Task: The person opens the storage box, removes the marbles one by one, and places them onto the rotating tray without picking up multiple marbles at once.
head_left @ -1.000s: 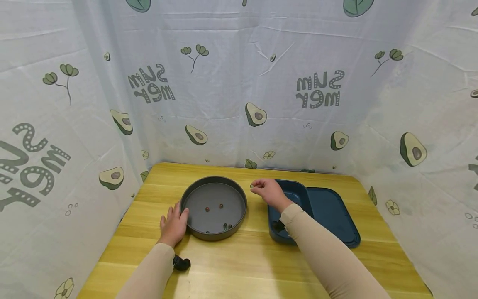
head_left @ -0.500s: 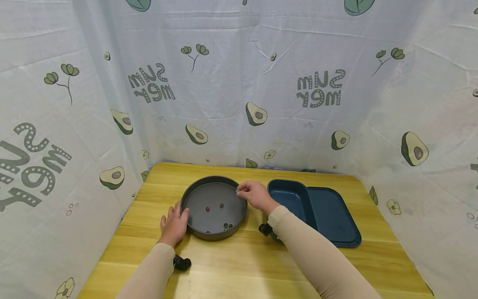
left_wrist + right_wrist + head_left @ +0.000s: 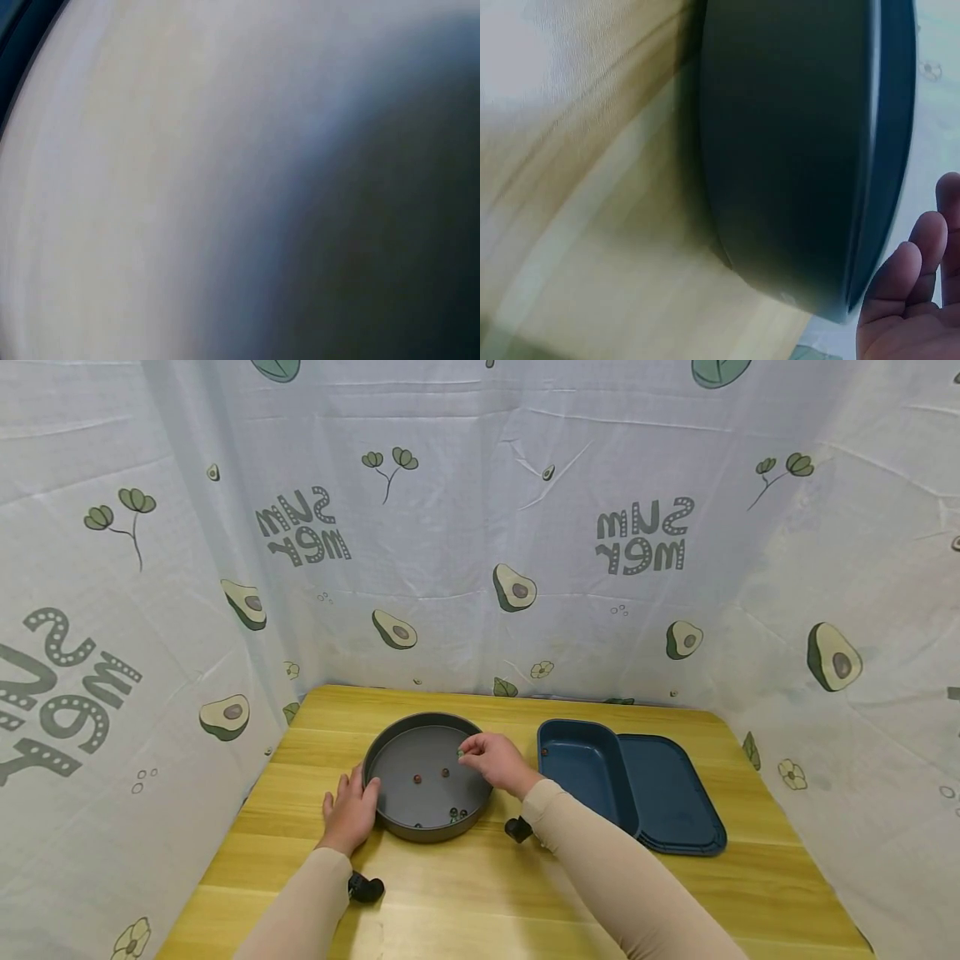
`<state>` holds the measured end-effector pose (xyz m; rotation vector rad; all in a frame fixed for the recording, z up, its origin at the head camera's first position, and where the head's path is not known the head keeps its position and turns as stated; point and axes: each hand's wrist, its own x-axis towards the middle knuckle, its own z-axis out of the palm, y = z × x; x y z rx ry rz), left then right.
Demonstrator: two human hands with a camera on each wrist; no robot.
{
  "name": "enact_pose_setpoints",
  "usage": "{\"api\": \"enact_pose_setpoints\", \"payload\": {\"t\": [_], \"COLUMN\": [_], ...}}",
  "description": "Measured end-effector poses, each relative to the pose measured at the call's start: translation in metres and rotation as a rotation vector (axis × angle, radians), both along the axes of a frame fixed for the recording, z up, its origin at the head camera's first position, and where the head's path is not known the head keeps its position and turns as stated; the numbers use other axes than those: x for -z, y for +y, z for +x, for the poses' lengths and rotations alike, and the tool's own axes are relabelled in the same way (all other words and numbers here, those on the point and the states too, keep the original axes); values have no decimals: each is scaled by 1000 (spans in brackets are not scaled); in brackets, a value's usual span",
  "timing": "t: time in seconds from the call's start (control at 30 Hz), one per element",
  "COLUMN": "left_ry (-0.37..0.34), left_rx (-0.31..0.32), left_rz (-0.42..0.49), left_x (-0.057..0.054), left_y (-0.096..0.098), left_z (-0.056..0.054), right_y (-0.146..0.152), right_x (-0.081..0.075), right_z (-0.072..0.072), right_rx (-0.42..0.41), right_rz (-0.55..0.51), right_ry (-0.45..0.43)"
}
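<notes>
A round grey pan (image 3: 427,752) stands on the table with several small marbles inside, among them a reddish marble (image 3: 417,779), a brownish marble (image 3: 446,772) and dark green ones near its front wall. At its left rim rests my left hand (image 3: 349,817), fingers spread and fairly straight, thumb side against the rim. My right hand (image 3: 497,762) is over the pan's right side, pinching a small green marble (image 3: 461,752) between thumb and fingertips. In the right wrist view, fingers (image 3: 900,274) of that hand show beside the pan's side wall (image 3: 787,150). The left wrist view is blurred.
To the right stands a dark blue rectangular box (image 3: 588,768) with a reddish marble (image 3: 544,752) at its far left. Beside it lies a dark blue lid (image 3: 675,793). The wooden table (image 3: 450,893) is ringed by a printed curtain (image 3: 450,527).
My right hand has moved left from beside the blue box to over the pan, carrying the green marble. The box's inside shows more fully. My left hand has stayed at the rim.
</notes>
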<state>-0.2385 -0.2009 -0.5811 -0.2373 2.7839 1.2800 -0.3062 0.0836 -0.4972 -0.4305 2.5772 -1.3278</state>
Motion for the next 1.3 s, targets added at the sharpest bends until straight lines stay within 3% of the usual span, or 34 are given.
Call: {"api": "enact_pose_setpoints", "payload": {"t": [0.43,0.7,1.07,1.3], "left_ry": [81,76,21,34], "left_rx": [-20,-27,1,-1], "left_rz": [7,8,-4,7], "left_x": [-8,-10,1,-4], "left_y": [7,8,1,3], "left_z": [6,7,0,3], "right_y": [-7,-6,-7,-7], "right_x": [14,19,18,19], "right_z": [4,3,7,7], "right_rx": [-20,-35,-46,-56], "right_rz": [-13,5,47,53], "right_ry": [-27,-24,-25,-14]}}
